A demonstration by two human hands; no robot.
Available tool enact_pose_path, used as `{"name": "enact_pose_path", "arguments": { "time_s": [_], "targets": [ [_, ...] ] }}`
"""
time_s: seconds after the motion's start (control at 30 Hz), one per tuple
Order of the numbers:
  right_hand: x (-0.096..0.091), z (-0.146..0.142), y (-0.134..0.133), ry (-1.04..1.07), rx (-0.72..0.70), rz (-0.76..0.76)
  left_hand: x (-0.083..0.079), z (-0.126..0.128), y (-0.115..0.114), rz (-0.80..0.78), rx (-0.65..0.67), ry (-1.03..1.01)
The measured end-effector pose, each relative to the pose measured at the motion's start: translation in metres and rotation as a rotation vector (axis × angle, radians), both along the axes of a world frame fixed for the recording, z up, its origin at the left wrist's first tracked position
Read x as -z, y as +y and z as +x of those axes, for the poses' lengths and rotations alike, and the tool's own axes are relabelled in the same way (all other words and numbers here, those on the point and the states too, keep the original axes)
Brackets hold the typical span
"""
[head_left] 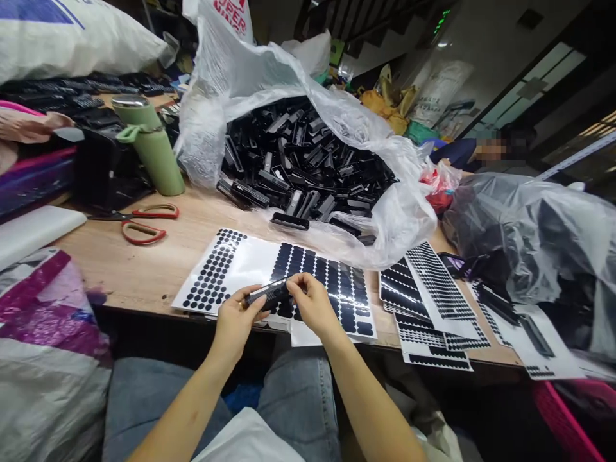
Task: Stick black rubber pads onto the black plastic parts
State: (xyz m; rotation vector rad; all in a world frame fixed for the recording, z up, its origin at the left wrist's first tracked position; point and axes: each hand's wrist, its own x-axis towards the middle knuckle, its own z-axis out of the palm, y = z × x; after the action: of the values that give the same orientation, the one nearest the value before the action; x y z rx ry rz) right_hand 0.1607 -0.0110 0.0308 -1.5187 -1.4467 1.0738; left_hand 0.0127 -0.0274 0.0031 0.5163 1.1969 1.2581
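Note:
My left hand (235, 321) is closed round one end of a long, narrow black plastic part (269, 294), held tilted above the table edge. At the part's right end, the thumb and forefinger of my right hand (310, 301) are pinched together; whether a small sticker is also between them is hidden. Beneath both hands lies a white sheet of black stickers (337, 289), with rounded oblong ones on the right and round dots (212, 273) on the left. Behind it, a big clear plastic bag (404, 212) gapes, full of similar black plastic parts (298, 160).
Red-handled scissors (144, 224) and a green flask (156, 154) stand left on the wooden table (115, 276). More sticker sheets (433, 301) overlap at right, beside another filled plastic bag (539, 237). A person (481, 151) is at the far right.

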Motion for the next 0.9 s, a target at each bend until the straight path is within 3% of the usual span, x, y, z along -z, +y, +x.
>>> {"name": "enact_pose_path", "arguments": {
  "time_s": [0.17, 0.33, 0.8, 0.9],
  "targets": [
    [0.019, 0.017, -0.001, -0.124, 0.048, -0.004, 0.008, 0.013, 0.025, -0.039, 0.190, 0.055],
    [0.022, 0.011, 0.004, -0.159, 0.067, -0.001, 0.013, 0.012, 0.031, -0.030, 0.274, 0.117],
    [0.030, 0.002, 0.000, -0.267, 0.040, 0.062, 0.013, 0.012, 0.028, -0.047, 0.285, 0.170],
    [0.028, 0.014, 0.014, -0.344, 0.098, 0.082, 0.015, 0.012, 0.029, -0.061, 0.294, 0.160]
  ]
}}
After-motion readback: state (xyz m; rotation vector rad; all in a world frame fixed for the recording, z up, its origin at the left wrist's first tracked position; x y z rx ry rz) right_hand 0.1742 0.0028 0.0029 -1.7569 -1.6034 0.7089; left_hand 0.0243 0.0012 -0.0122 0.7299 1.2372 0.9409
